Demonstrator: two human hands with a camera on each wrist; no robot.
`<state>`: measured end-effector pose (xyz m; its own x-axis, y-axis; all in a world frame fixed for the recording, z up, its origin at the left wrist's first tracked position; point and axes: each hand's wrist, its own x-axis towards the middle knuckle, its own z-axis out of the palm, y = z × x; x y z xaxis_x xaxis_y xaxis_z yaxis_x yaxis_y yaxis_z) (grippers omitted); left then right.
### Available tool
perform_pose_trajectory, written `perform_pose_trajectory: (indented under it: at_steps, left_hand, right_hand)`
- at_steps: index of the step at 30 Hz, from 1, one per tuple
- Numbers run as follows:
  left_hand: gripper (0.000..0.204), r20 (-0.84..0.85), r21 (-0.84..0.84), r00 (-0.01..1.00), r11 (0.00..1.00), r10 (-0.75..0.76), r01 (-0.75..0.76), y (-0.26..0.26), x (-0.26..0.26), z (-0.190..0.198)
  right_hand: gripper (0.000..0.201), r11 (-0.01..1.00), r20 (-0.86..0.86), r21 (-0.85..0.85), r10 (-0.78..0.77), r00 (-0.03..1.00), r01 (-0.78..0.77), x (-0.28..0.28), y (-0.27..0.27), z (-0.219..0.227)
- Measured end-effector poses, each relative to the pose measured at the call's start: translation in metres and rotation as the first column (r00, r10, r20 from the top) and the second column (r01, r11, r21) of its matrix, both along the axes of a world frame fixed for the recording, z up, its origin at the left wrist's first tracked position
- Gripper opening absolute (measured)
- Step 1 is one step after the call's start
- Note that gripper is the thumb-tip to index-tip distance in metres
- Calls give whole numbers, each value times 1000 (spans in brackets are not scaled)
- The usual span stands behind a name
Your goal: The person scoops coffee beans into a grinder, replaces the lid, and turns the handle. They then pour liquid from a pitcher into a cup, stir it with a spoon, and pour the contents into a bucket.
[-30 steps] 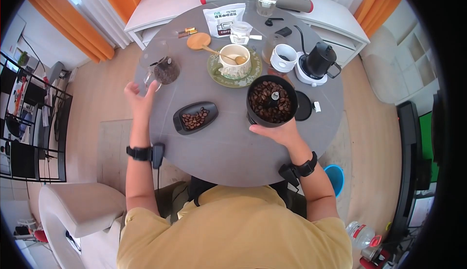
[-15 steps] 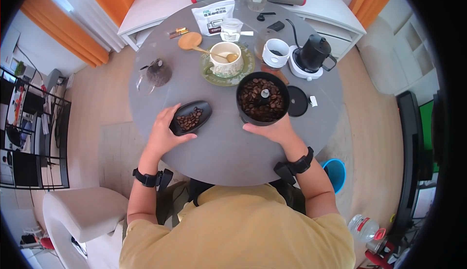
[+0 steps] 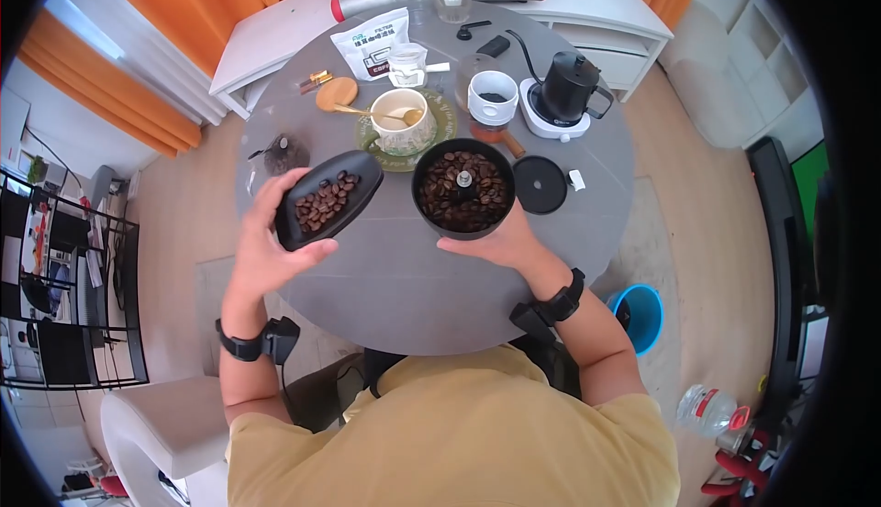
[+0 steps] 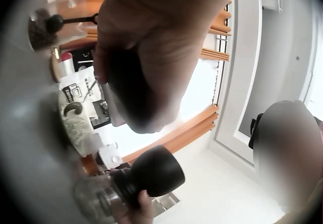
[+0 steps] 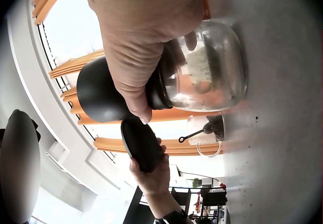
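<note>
Tip the tray gently: the grinder's bowl is already well filled

The step in hand looks like adding the tray's beans to the grinder, whose black bowl, loaded with dark beans round a metal shaft, sits above a glass jar. The right hand is curled round the grinder's neck, thumb to the near side; keeping that grip firm and the grinder upright should stop it rocking.

To the left of the grinder, lifted off the desk, the black tray carries a small heap of beans. The left hand pinches it, thumb on the near edge and fingers on the far one. The tray's bare end points towards the grinder but stands apart from the rim, so it would be best brought right over the bowl before tilting.

Since there seems little spare room, a slow pour spread around the shaft would likely suit better than one quick dump; beans could bounce over the rim. The flat black lid, lying on the desk just right of the grinder, is best left aside until the beans lie level
</note>
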<state>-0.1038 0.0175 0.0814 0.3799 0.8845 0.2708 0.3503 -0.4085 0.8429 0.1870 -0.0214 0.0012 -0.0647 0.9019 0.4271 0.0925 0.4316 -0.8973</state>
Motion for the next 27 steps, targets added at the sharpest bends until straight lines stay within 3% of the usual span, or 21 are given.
perform_pose_trajectory:
  at_steps: [4, 10, 12, 16, 18, 22, 27]
  left_hand:
    - [74, -60, -12, 995, 997, -77, 76, -2, 16, 44]
    - [73, -335, 68, 929, 980, -156, 189, -3, 30, 74]
    - [72, -460, 107, 877, 972, -137, 208, -4, 34, 85]
    - [72, -503, 142, 853, 961, -138, 239, -5, 43, 105]
    - [71, -614, 157, 778, 945, -133, 286, -4, 48, 117]
    - [68, -646, 150, 754, 948, -121, 281, -6, 59, 129]
    - [70, -711, 274, 703, 906, -35, 322, -17, 70, 138]
  right_hand:
    - [79, 1000, 12, -19, 11, 1000, -10, 1, 0, 1]
    - [82, 999, -51, -37, 34, 998, -36, 0, 2, -1]
    - [82, 998, -70, -42, 49, 996, -52, 0, 3, -3]
    - [81, 997, -64, -52, 47, 997, -50, 1, 3, -5]
    - [81, 997, -73, -51, 47, 996, -50, 1, 3, -6]
    - [82, 998, -69, -45, 47, 997, -50, 1, 3, -6]
    - [82, 999, -53, -34, 28, 998, -30, 1, 3, -5]
